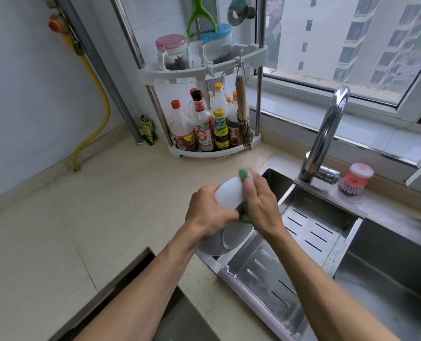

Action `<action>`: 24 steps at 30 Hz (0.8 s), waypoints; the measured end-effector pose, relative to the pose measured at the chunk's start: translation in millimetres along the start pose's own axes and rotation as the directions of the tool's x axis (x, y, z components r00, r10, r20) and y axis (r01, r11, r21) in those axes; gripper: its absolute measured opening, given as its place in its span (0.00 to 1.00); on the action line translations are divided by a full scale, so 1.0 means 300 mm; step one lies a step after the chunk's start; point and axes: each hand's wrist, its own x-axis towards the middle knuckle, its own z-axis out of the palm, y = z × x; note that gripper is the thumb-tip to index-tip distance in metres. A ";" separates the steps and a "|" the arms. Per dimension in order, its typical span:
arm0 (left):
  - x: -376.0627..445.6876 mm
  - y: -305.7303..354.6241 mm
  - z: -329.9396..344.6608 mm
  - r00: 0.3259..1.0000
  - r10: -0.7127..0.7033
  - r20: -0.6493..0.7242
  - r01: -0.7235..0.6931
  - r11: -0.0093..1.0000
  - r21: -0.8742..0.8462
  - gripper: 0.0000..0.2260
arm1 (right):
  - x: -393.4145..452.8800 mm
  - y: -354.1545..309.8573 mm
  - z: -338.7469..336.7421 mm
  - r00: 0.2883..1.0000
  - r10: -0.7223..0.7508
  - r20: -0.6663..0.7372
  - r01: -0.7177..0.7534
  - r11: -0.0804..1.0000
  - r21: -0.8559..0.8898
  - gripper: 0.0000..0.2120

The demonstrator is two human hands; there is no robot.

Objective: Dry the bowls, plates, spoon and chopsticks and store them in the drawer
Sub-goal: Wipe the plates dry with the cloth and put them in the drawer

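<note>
Presently, at the centre of the frame, the left hand (210, 210) grips a small white ceramic bowl (230, 194), fingers curled round its left flank and thumb at its lower edge, holding it tilted above the counter edge. The right hand (260, 205) is clamped on a green cleaning cloth (243, 174), pressing it against the bowl's right side; cloth shows above the fingertips and again, darker, below the palm. The bowl thus sits between the two hands, touching both, left hand on its left, right hand on its right, and the two are equally near. Whether the bowl's mouth faces away or downward cannot be told from this view. Directly beneath the hands, in the lower centre, a grey round plate (209, 247) with a smaller white dish (231, 238) resting on it sits at the near-left corner of the slotted stainless steel drain tray (310, 232), which spans the steel sink (389, 262) at the right of the frame. At the lower left, a dark opening (170, 316) under the beige stone counter (106, 205) appears to be the open drawer, down and left of the bowl, on the left hand's side. In my judgement the wiping step is in hand; storage would call for a downward-left carry by the left hand. No spoon or chopsticks can be made out with certainty.
</note>
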 end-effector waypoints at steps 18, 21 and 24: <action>-0.008 0.038 -0.037 0.996 0.085 -0.004 -0.085 0.996 -0.002 0.22 | 0.022 -0.045 0.000 0.988 0.156 -0.017 -0.153 0.979 0.137 0.19; -0.037 0.041 -0.051 0.993 0.120 -0.008 -0.120 0.984 -0.131 0.20 | 0.053 -0.032 -0.044 0.943 0.323 -0.085 -0.291 0.920 0.262 0.15; -0.055 0.012 -0.064 0.998 0.070 0.005 -0.066 0.956 -0.285 0.21 | 0.077 -0.035 -0.079 0.949 0.289 -0.124 -0.261 0.944 0.201 0.14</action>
